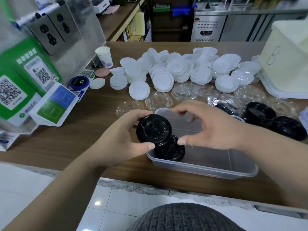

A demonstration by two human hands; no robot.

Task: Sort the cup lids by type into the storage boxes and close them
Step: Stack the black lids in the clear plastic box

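Over the box, left hand is gripping a black lid, top tilted toward camera; right hand is hovering loose; another lid is lying inside.

Single head-worn view, wide-angle, edges bowed. Looks forward and steeply down over the wooden desk, from its near edge. Close in: forearms enter from the bottom corners, knit garment at bottom centre. Far background reaches steel cabinets. No second view.
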